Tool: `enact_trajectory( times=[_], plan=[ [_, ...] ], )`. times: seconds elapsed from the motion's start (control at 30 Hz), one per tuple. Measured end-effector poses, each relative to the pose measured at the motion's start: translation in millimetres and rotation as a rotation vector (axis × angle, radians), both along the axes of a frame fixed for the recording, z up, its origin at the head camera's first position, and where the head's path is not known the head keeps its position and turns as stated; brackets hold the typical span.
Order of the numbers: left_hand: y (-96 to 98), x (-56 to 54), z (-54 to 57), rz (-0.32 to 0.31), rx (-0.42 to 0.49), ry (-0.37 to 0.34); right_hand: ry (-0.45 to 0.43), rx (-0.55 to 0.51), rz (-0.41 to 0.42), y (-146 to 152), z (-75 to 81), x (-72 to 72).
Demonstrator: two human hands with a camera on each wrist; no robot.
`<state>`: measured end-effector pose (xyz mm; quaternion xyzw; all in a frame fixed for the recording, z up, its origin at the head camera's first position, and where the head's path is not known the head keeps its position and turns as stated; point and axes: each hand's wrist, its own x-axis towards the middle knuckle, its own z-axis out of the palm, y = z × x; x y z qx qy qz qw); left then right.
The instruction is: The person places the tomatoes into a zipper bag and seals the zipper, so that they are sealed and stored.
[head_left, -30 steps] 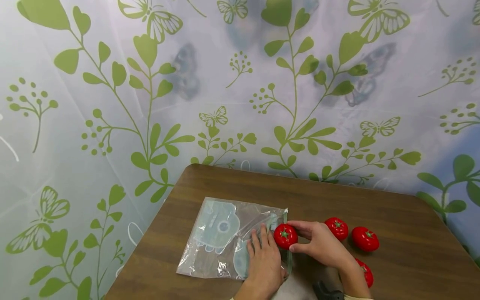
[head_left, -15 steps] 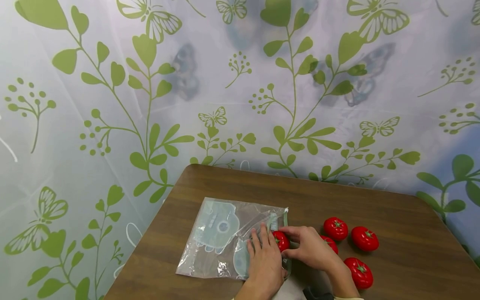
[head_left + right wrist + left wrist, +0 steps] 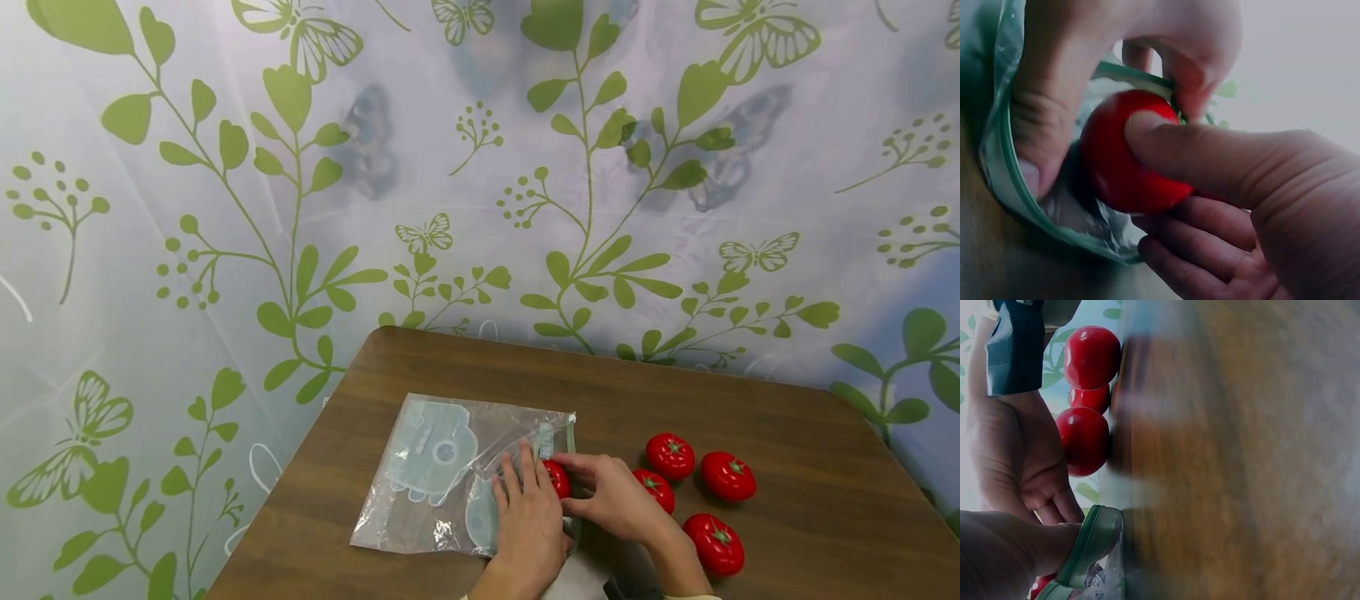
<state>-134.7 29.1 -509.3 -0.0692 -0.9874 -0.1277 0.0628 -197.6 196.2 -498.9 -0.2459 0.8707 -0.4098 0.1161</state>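
A clear zip bag point(image 3: 435, 454) with a pale blue animal print lies flat on the table, its green-edged mouth facing right. My left hand point(image 3: 525, 512) rests on it with fingers spread straight; in the right wrist view its thumb point(image 3: 1041, 140) is inside the mouth, against the rim. Between thumb and fingers my right hand point(image 3: 618, 500) pinches a shiny red tomato point(image 3: 1125, 153), which is partly inside the mouth. From above, the left hand hides part of that tomato. In the left wrist view the bag's green rim point(image 3: 1088, 540) bends around the left thumb.
Several more red tomatoes sit to the right of my right hand, among them a rear one point(image 3: 671, 457), a far-right one point(image 3: 728, 477) and a front one point(image 3: 714, 544). A leaf-patterned cloth point(image 3: 465, 167) hangs behind the brown table point(image 3: 600, 375).
My right hand has moved left with the tomato, from outside the bag's mouth to partly within it. Another tomato behind that hand has come into view. The left hand has stayed in place.
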Motion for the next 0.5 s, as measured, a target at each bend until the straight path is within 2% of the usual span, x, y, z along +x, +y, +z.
enact_trajectory(
  times=[0.2, 0.5],
  plan=[
    [1.1, 0.2, -1.3, 0.002, 0.009, -0.009, -0.001, 0.017, -0.008, 6, 0.1, 1.6],
    [1.3, 0.7, -1.8, 0.014, -0.048, 0.049, 0.040, 0.009, 0.010, -4, -1.6, -4.5]
  ],
)
